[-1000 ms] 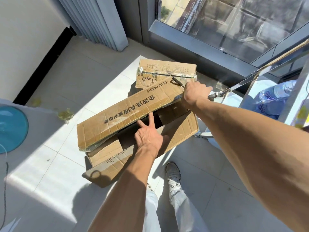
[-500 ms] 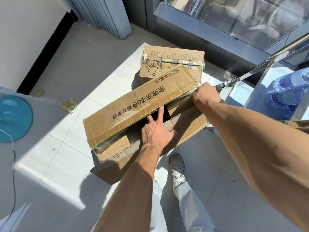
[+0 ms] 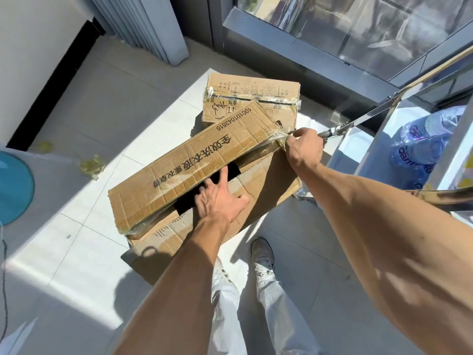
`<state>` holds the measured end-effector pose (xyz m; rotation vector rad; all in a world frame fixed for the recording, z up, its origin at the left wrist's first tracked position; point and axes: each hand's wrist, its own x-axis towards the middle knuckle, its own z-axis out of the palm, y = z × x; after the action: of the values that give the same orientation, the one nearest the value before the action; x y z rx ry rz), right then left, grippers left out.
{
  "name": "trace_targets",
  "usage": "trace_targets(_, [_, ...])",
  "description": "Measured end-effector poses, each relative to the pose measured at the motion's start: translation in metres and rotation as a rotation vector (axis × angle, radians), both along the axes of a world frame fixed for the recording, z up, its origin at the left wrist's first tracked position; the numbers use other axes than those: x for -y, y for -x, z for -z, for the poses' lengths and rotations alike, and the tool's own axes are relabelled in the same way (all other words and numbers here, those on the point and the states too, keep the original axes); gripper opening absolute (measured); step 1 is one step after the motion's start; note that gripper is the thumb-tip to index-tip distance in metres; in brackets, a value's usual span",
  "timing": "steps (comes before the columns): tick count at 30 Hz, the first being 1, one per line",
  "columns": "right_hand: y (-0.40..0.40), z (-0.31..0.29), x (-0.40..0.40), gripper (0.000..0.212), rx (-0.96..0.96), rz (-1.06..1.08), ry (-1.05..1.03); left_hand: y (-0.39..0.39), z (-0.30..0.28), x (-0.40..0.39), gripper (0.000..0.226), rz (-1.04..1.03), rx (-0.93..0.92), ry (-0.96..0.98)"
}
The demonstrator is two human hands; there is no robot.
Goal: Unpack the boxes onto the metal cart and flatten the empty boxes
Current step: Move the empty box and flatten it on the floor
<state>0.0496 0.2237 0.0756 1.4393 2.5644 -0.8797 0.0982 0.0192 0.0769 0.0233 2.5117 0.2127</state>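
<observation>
- Left hand (image 3: 220, 198), fingers spread, presses flat on the cardboard box (image 3: 189, 165) (dark opening beside it).
- Right hand (image 3: 303, 147) pinches the flap's taped corner (image 3: 277, 138).

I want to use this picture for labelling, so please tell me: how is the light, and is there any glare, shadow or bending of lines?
Head view: hard sunlight from the window; bright patches and dark arm shadows on the floor tiles; glare on the metal cart and the tape by the right hand; the box opening is black; wide-angle lens bends straight edges; focus sharp.
</observation>
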Motion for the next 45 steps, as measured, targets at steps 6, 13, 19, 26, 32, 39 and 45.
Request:
trace_targets(6, [0.009, -0.014, 0.019, 0.022, -0.399, 0.644, 0.196, 0.015, -0.018, -0.012, 0.03, 0.054, -0.391, -0.186])
trace_targets(13, [-0.021, -0.024, 0.033, 0.022, -0.475, 1.054, 0.854, 0.021, -0.022, -0.1, 0.047, -0.789, 0.376, -0.745])
trace_targets(19, [-0.048, -0.018, 0.023, 0.017, -0.526, 1.029, 1.031, 0.013, -0.01, -0.126, 0.031, -0.84, 0.283, -0.829])
trace_targets(26, [-0.07, -0.015, 0.003, 0.043, -0.061, 0.164, 0.287, 0.012, -0.008, -0.123, 0.014, -0.638, 0.13, -0.663])
trace_targets(32, [-0.068, -0.023, -0.003, 0.052, -0.092, -0.358, 0.225, 0.021, -0.002, -0.073, 0.021, -0.601, 0.244, -0.672])
trace_targets(39, [-0.073, -0.006, 0.003, 0.05, -0.055, -0.438, 0.153, 0.027, -0.004, -0.075, 0.016, -1.058, 0.341, -1.03])
trace_targets(45, [-0.068, -0.011, 0.004, 0.053, -0.016, -0.314, 0.269, 0.016, -0.004, -0.097, 0.022, -1.41, 0.394, -1.323])
